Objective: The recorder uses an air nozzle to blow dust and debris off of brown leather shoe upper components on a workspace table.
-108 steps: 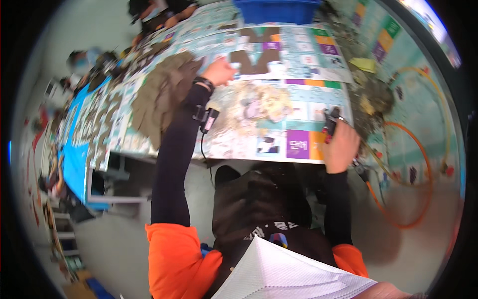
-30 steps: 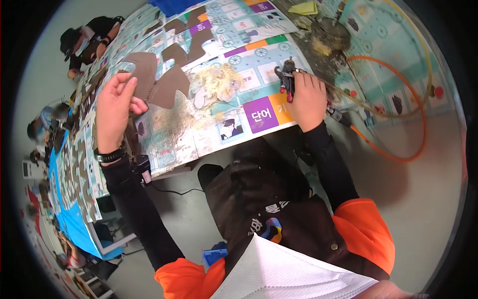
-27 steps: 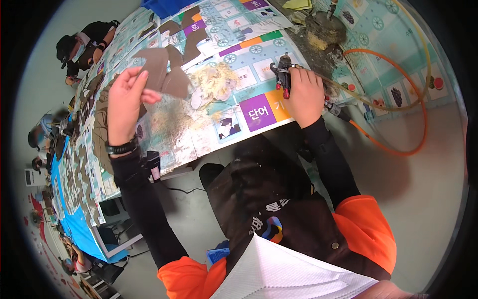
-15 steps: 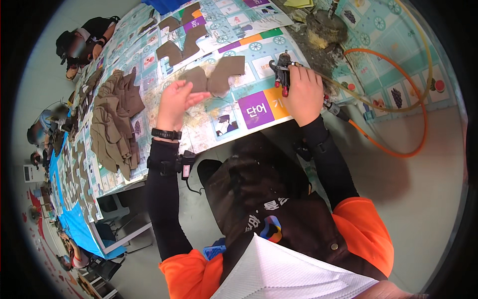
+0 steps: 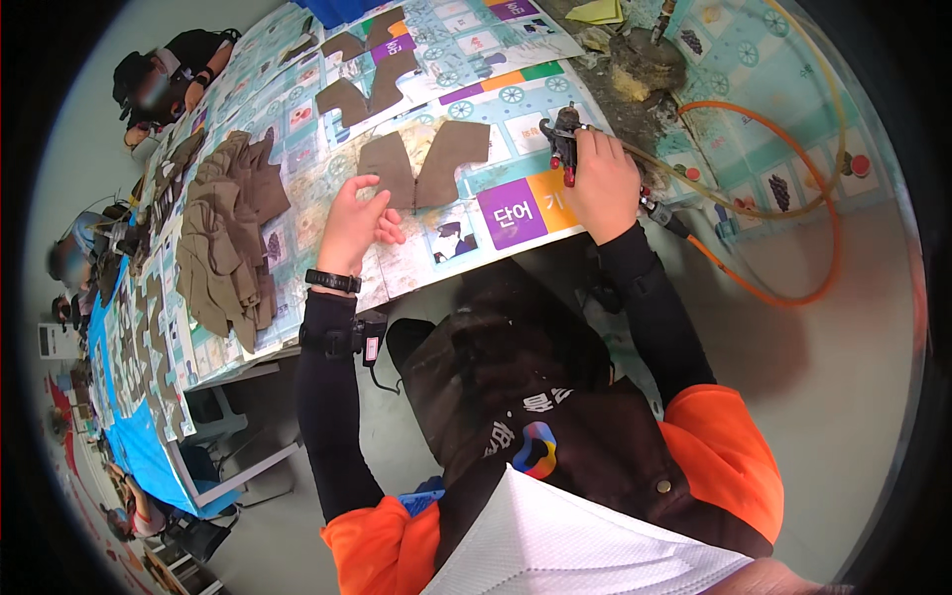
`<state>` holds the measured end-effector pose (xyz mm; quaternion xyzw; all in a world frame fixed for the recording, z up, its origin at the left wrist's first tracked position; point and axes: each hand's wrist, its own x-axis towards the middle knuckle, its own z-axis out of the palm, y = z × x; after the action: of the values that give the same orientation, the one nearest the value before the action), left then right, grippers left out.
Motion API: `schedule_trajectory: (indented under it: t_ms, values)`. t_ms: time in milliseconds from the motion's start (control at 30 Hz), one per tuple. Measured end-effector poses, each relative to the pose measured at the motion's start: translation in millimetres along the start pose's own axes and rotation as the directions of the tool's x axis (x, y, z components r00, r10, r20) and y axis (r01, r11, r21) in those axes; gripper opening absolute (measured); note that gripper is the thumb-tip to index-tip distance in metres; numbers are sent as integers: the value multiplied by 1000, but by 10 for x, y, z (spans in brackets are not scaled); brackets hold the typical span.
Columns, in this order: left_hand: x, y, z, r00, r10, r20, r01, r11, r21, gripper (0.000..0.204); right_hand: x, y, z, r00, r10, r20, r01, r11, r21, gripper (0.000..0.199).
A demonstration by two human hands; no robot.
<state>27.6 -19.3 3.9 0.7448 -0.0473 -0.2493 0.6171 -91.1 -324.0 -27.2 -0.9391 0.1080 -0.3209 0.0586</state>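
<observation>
A brown V-shaped cut piece (image 5: 451, 159), shaped like a shoe upper, lies flat on the printed sheet covering the table in front of me. My right hand (image 5: 605, 188) is wrapped round a dark spray gun (image 5: 563, 144) with red knobs, just right of that piece. Nothing shows in my left hand (image 5: 357, 228), which hovers at the piece's lower left corner with its fingers loosely bent and apart. Beyond lies a similar brown piece (image 5: 372, 87).
To the left sits a heap of brown pieces (image 5: 228, 238). An orange hose (image 5: 833, 238) loops from the gun on the right. A glue-crusted pot (image 5: 645, 64) stands at the back right. Other people, one in a dark cap (image 5: 164, 79), work along the table's left side.
My left hand has drawn back toward me, its fingers curling more, and the V-shaped piece is now uncovered and settled flat. My right hand with the spray gun has barely moved.
</observation>
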Motion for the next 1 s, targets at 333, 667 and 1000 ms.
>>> schedule_trajectory:
  t_ms: [333,667,1000]
  values:
    - [-547,-401,-237,689,647,-325,-389,709,588,29,917,-83,-633,863,-54,503,-250,819,516,32]
    - [-660,-765,-415,380,802,-460,-260,570,779,11,1764,-1019,-127,574,-251,779,-273,839,471,19]
    - [-625,-770,-412,393,778,-491,-294,612,734,10,1798,-1182,73,551,-193,812,-284,871,400,16]
